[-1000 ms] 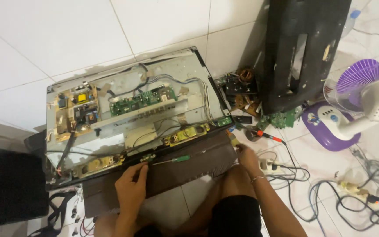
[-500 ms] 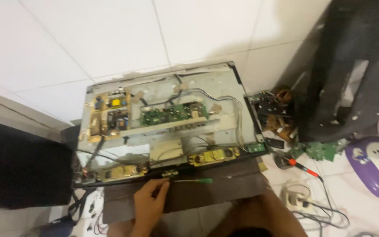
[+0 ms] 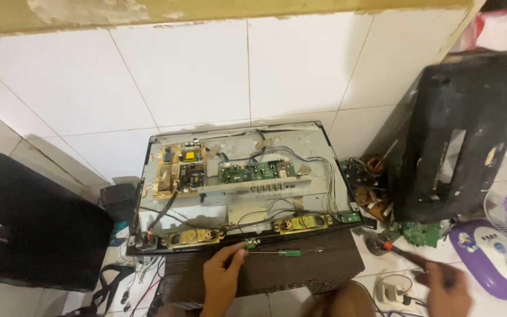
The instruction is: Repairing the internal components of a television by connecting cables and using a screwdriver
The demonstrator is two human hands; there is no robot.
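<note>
Two hands are working: the left hand point(image 3: 223, 275) is pinching a small green circuit board point(image 3: 251, 243) on the opened television's point(image 3: 239, 182) lower edge, while the blurred right hand point(image 3: 448, 286) is closing around a red-handled tool point(image 3: 395, 249).

Soft, even indoor light fills the scene, brightest on the white wall tiles point(image 3: 206, 82), which show a mild sheen and no hard glare. Shadows are faint; a dim band lies under the near edge of the opened television chassis point(image 3: 242, 182). The circuit boards at the centre are fairly sharp. The right hand point(image 3: 450, 287), near right, is smeared by motion blur, while the left hand point(image 3: 224, 276) is clearer. The black back cover point(image 3: 465, 135) at right looks dull and grainy. Lines bow slightly toward the edges.
</note>
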